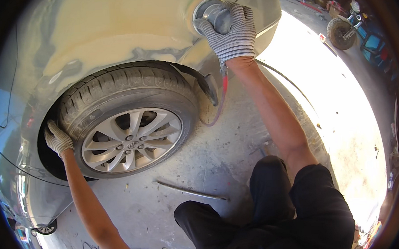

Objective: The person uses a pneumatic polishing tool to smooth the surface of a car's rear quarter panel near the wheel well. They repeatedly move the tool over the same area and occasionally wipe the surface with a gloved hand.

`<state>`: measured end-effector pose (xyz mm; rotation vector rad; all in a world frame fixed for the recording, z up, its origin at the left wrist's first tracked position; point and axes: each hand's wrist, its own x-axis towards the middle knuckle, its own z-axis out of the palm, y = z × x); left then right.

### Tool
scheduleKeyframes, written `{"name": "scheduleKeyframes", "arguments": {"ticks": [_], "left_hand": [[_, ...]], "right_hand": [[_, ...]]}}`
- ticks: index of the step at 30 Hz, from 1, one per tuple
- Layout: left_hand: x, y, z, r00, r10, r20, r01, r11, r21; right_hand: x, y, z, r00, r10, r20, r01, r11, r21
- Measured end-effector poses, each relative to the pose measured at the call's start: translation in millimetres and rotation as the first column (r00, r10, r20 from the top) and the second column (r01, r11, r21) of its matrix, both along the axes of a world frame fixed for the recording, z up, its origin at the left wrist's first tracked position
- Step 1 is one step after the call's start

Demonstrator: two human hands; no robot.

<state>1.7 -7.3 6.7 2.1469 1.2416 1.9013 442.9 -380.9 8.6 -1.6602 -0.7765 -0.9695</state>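
Observation:
My right hand (233, 31), in a grey striped glove, is wrapped over a round air sander (215, 16). The sander's disc lies against the car's rear panel (115, 21), where yellowish filler and bare grey patches show. A red hose (224, 85) leads down from the tool below my wrist. My left hand (57, 138), gloved alike, rests at the wheel arch on the left side of the tyre (126, 83). Its fingers are stretched out and hold nothing; where exactly they touch is hard to see. The wheel's silver rim (133, 140) faces me.
A thin bent strip (191, 191) lies on the concrete floor before my knees. The air line (291, 82) runs on to the right across the floor. A small wheeled vehicle (342, 31) stands at the far right. Dark cables (23, 168) hang across the car's left side.

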Motion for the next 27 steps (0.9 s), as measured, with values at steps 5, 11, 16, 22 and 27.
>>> {"name": "scheduleKeyframes", "arguments": {"ticks": [5,11,16,22,27], "left_hand": [[-0.8,0.4,-0.4,0.999,-0.025,0.038,0.025,1.0,0.005],[-1.2,0.3,0.5,0.999,-0.03,0.024,0.031,0.999,-0.04],[-1.8,3.4,2.2,1.0,0.0,0.008,0.0,1.0,0.001],[-2.9,4.4,1.6,1.0,-0.018,0.006,0.018,1.0,-0.002],[-0.2,0.2,1.1,1.0,-0.007,0.012,0.008,1.0,-0.02]], "right_hand": [[-14.1,-6.3,1.4,0.998,0.04,-0.045,-0.042,0.998,-0.049],[-11.6,0.0,-7.1,0.994,0.038,0.103,-0.037,0.999,-0.009],[1.0,-3.9,6.3,1.0,0.028,-0.004,-0.028,1.0,0.001],[-9.7,-3.4,-1.7,0.995,0.071,0.073,-0.072,0.997,0.005],[-8.2,-3.8,1.6,1.0,0.026,-0.01,-0.026,1.0,-0.004]]}}
